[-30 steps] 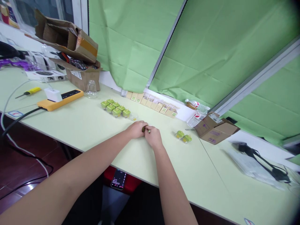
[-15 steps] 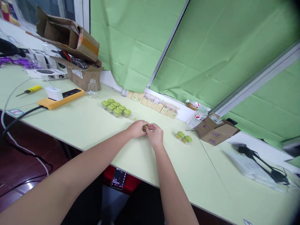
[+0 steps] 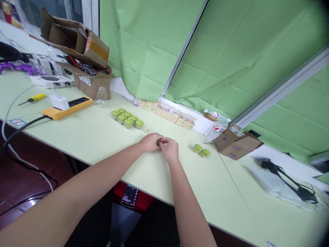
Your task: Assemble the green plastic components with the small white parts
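Observation:
My left hand and my right hand meet above the middle of the table. Between their fingertips is a small green lid, mostly covered, with a dark side showing. Both hands are closed on it, the right one in a pinch. Just beyond my left hand lies a small clear cup with a yellow spot inside. It stands at the end of a group of several clear cups with green lids. Two more green-lidded cups sit to the right of my right hand.
Small cardboard boxes line the wall. An orange power strip, a yellow screwdriver and a clear plastic jar lie left. Right are a carton and a plastic bag. A phone rests below the table edge.
The green lid has turned slightly between my fingers, showing more of a dark side. Both hands have shifted only a little; the cups stay where they were.

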`<state>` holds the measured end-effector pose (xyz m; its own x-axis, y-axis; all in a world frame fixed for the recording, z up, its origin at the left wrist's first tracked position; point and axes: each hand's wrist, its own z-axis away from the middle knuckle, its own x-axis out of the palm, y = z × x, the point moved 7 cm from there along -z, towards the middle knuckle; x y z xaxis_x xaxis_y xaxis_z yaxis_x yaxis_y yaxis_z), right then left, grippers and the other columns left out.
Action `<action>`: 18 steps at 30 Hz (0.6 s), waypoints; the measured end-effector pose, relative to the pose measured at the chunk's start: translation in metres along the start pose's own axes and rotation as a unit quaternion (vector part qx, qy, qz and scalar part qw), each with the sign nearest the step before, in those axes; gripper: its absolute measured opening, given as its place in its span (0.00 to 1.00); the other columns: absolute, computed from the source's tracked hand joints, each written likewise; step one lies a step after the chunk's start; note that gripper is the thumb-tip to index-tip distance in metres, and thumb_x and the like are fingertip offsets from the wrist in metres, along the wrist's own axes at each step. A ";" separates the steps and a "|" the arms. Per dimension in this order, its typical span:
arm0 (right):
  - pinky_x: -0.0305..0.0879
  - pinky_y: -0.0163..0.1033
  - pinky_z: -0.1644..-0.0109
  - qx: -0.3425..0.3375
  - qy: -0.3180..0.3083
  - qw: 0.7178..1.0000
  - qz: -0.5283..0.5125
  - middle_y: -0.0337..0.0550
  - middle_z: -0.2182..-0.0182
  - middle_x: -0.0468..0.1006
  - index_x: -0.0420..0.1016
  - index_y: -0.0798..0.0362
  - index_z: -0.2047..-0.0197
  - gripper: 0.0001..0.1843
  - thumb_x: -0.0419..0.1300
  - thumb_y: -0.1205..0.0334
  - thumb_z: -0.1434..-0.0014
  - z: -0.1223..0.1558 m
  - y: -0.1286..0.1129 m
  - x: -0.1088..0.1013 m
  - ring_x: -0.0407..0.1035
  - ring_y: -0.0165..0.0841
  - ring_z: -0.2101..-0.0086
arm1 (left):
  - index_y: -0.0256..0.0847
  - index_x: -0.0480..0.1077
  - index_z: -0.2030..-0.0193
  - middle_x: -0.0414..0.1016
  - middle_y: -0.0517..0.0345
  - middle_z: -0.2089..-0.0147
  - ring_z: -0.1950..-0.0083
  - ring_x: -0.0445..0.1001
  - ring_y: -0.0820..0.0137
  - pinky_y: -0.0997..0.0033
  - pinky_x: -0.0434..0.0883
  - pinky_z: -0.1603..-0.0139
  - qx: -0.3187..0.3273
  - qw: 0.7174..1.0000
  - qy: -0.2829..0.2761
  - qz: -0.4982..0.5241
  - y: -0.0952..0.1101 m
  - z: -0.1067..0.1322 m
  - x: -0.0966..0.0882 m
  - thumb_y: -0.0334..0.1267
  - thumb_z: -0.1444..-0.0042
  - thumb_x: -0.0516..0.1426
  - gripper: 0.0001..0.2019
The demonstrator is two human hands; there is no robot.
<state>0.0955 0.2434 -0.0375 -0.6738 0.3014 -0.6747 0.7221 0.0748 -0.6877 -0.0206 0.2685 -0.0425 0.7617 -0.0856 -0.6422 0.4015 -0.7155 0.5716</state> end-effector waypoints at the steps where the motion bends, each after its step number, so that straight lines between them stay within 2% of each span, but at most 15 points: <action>1: 0.68 0.36 0.60 -0.002 0.002 1.000 0.004 0.36 0.68 0.83 0.82 0.46 0.69 0.08 0.61 0.61 0.50 0.000 -0.001 -0.001 0.75 0.34 0.67 | 0.41 0.75 0.63 0.76 0.55 0.64 0.62 0.73 0.65 0.68 0.68 0.59 0.002 1.000 0.001 0.001 0.001 0.000 -0.001 0.33 0.54 0.59 0.10; 6: 0.68 0.37 0.56 -0.045 -0.016 0.999 -0.011 0.36 0.67 0.83 0.82 0.46 0.67 0.09 0.60 0.58 0.47 0.000 -0.009 -0.003 0.76 0.34 0.65 | 0.40 0.73 0.66 0.73 0.57 0.67 0.64 0.71 0.66 0.69 0.66 0.63 -0.003 1.000 0.020 0.015 0.004 0.000 -0.008 0.34 0.53 0.59 0.07; 9: 0.67 0.37 0.58 -0.065 -0.026 0.997 -0.016 0.36 0.66 0.83 0.82 0.46 0.66 0.10 0.58 0.56 0.44 0.000 -0.012 -0.004 0.75 0.34 0.66 | 0.41 0.72 0.67 0.73 0.57 0.68 0.65 0.70 0.67 0.69 0.65 0.64 -0.009 0.999 0.032 0.020 0.006 0.000 -0.011 0.33 0.53 0.58 0.05; 15: 0.66 0.37 0.62 -0.019 0.019 1.000 -0.003 0.37 0.68 0.81 0.78 0.47 0.68 0.07 0.61 0.56 0.48 0.000 -0.007 -0.011 0.73 0.33 0.69 | 0.42 0.73 0.65 0.72 0.57 0.67 0.65 0.70 0.66 0.69 0.65 0.65 -0.018 0.999 0.031 0.010 0.007 0.000 -0.010 0.32 0.53 0.57 0.07; 18: 0.66 0.38 0.60 -0.009 0.047 0.999 -0.003 0.39 0.67 0.81 0.76 0.49 0.66 0.10 0.64 0.54 0.50 -0.002 -0.005 -0.016 0.73 0.34 0.67 | 0.42 0.73 0.65 0.73 0.56 0.66 0.64 0.71 0.66 0.69 0.66 0.64 -0.013 0.999 0.034 0.010 0.007 0.000 -0.011 0.32 0.52 0.56 0.07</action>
<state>0.1030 0.2400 -0.0233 -0.6605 0.3887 -0.6424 0.7217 0.0929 -0.6859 -0.0261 0.2641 -0.0317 0.8016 -0.0522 -0.5956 0.3983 -0.6962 0.5972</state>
